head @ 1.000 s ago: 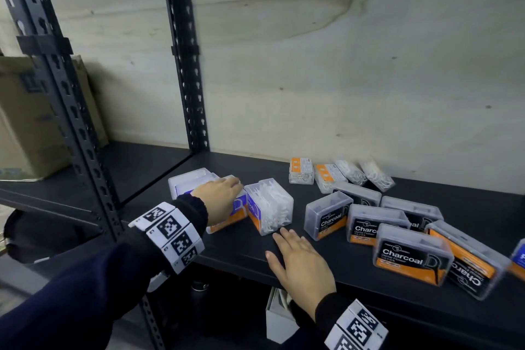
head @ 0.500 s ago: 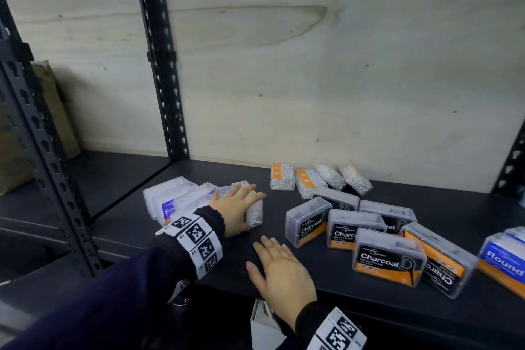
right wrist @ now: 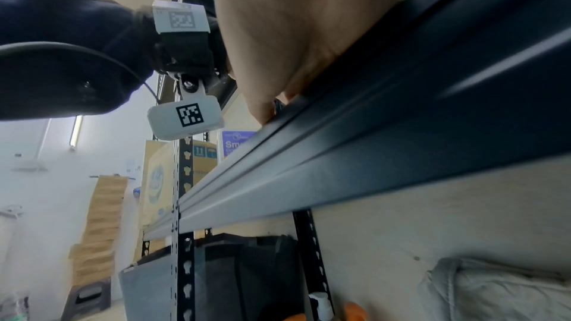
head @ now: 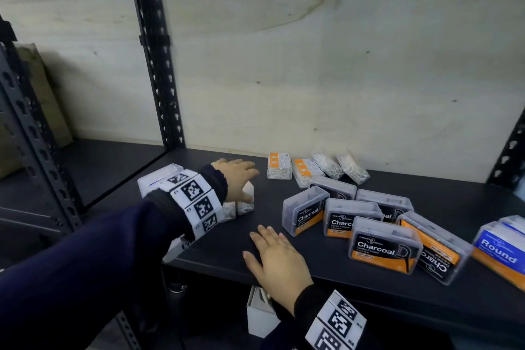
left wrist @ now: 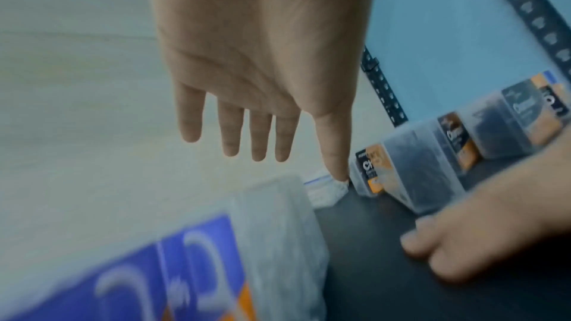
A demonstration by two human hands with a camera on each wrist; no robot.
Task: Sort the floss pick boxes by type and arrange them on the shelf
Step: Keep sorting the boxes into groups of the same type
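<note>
Several white floss pick boxes with blue labels stand grouped at the shelf's left end, partly hidden by my left wrist. My left hand hovers over the rightmost of them; in the left wrist view the hand has straight, spread fingers and holds nothing above a blue-labelled box. My right hand lies flat on the shelf's front edge. Several grey Charcoal boxes cluster to the right, with a blue Round box beyond.
Small orange-labelled packs and clear packs lie along the plywood back wall. A black upright post stands at the back left. The metal shelf lip runs under my right palm. A white box sits below the shelf.
My left hand pushed a white box against the left group, then let go and straightened its fingers. The right hand stayed flat on the shelf. The head view turned right.
</note>
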